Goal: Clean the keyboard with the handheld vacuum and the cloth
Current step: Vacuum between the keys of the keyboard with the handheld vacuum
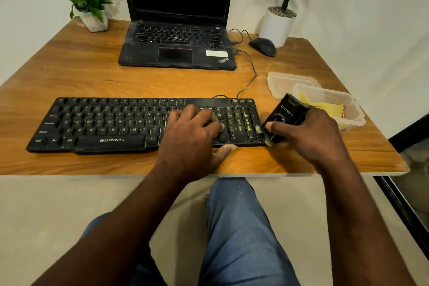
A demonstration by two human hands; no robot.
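Head view: right hand (pixel 311 139) half hides vacuum (pixel 282 115).

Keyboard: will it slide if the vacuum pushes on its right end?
Keyboard looks light: thin plastic slab on smooth wooden table, so it could skid. The left hand resting on its keys probably pins it. Seems stiff; should shift whole.
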